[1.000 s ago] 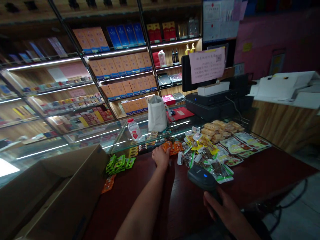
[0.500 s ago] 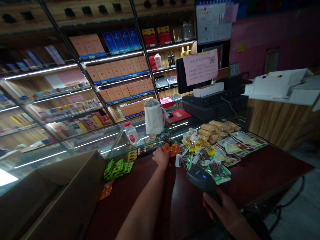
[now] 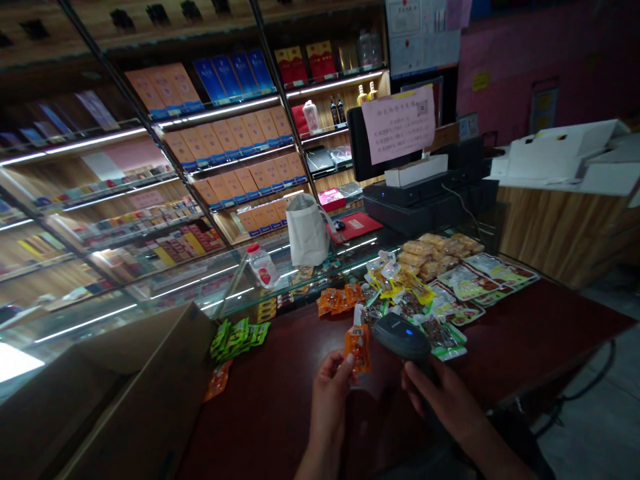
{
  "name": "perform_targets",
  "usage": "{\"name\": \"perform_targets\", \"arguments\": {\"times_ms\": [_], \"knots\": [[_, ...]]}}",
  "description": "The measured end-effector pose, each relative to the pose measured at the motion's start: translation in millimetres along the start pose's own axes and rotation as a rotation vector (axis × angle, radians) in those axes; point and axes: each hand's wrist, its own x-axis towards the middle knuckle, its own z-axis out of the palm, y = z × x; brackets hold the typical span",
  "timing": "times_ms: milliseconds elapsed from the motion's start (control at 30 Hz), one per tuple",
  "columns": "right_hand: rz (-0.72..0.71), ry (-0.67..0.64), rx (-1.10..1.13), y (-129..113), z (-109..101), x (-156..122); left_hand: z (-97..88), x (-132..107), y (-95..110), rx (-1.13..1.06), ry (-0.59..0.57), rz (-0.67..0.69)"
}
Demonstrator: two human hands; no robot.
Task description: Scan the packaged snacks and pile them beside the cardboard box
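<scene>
Between the thumb and fingers of my left hand (image 3: 334,383) is an orange snack packet (image 3: 357,348), held upright above the dark red counter. My right hand (image 3: 443,393) is wrapped round the handle of a black barcode scanner (image 3: 404,339), whose blue light is on. The scanner's head is just right of the packet, apart from it. Behind them lies a pile of orange packets (image 3: 340,299), beside clear and yellow snack packets (image 3: 400,283). Green packets (image 3: 237,339) lie to the left, and one more orange packet (image 3: 218,381) rests by the box.
An open cardboard box (image 3: 150,373) fills the left front. Farther back stand a red-capped bottle (image 3: 263,268), a white bag (image 3: 306,233) and a monitor (image 3: 357,143) bearing a pink notice. Wrapped pastries (image 3: 435,253) and flat pouches (image 3: 465,287) cover the counter's back right.
My left hand has come back from the orange pile towards me, now holding one packet from it. My right hand still grips the scanner in nearly the same place.
</scene>
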Motion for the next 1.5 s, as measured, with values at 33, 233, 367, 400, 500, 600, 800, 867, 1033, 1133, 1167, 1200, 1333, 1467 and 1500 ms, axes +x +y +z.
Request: {"name": "perform_targets", "arguments": {"times_ms": [33, 233, 367, 400, 500, 600, 800, 867, 1033, 1133, 1167, 1200, 1333, 1467, 1500], "knots": [[-0.001, -0.011, 0.001, -2, 2, 0, -1.8, -6, 1, -0.020, 0.010, -0.021], [0.014, -0.086, -0.044, -3, 13, -7, -14.8, -18, 7, -0.019, 0.088, -0.060], [0.038, -0.160, -0.051, -3, 17, -14, -20.9, -20, 4, -0.045, 0.106, -0.078], [0.033, -0.171, -0.056, -4, 17, -15, -21.8, -20, 3, -0.052, 0.112, -0.081], [0.031, -0.185, -0.059, -6, 17, -19, -22.6, -21, 3, -0.054, 0.124, -0.081], [0.050, -0.184, -0.044, -9, 17, -23, -21.8, -20, 4, -0.061, 0.130, -0.087], [0.083, -0.183, -0.065, -17, 20, -30, -23.2, -18, 3, -0.075, 0.127, -0.111], [0.082, -0.194, -0.079, -19, 21, -31, -24.8, -18, 2, -0.084, 0.123, -0.110], [0.068, -0.203, -0.087, -17, 22, -32, -26.5, -17, -1, -0.098, 0.128, -0.070], [0.065, -0.209, -0.102, -15, 22, -33, -25.8, -17, -1, -0.102, 0.146, -0.057], [0.061, -0.210, -0.101, -15, 21, -33, -25.6, -17, -1, -0.098, 0.151, -0.056], [0.057, -0.212, -0.101, -15, 21, -33, -25.5, -17, -1, -0.089, 0.151, -0.056], [0.080, -0.212, -0.107, -15, 21, -34, -26.1, -18, -6, -0.039, 0.113, -0.047], [0.093, -0.214, -0.129, -17, 20, -36, -28.3, -16, -13, -0.040, 0.096, -0.043], [0.083, -0.217, -0.139, -17, 21, -36, -28.8, -16, -14, -0.047, 0.102, -0.043]]}}
